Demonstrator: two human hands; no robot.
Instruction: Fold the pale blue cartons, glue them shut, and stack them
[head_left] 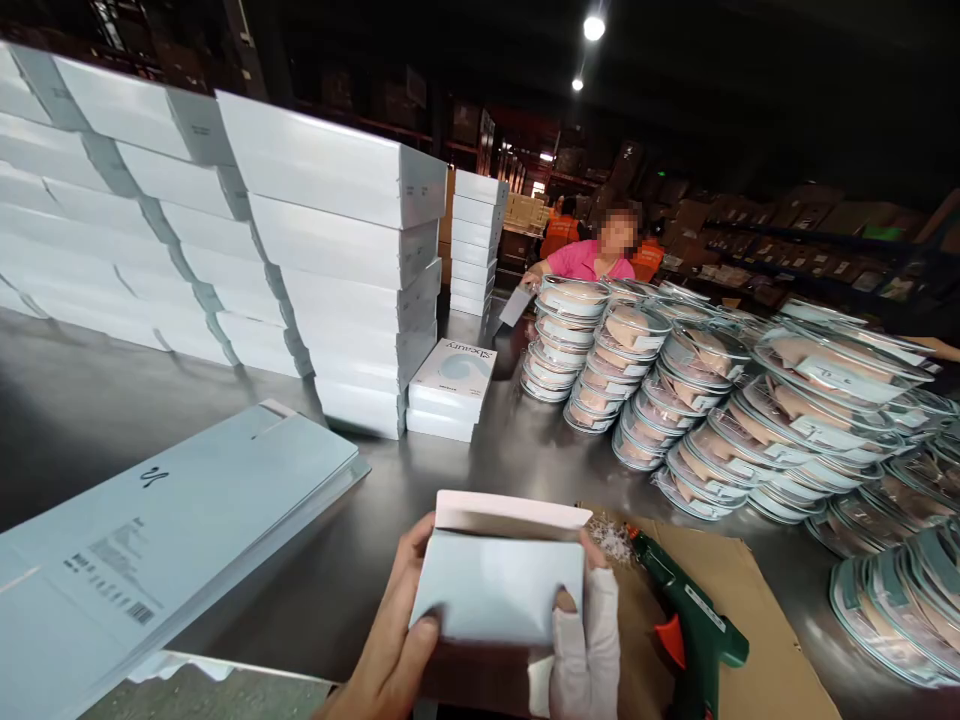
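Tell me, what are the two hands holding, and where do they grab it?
A small white box: left hand grips its left edge, right hand its right edge.

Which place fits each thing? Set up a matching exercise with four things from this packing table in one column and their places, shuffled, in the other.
Things
1 small white box
2 green glue gun
3 round clear packs
4 flat cartons

Places
A stacked in rows, table's right side
B held in both hands
C piled at near left
D lying on brown cardboard

Pairs: 1-B, 2-D, 3-A, 4-C
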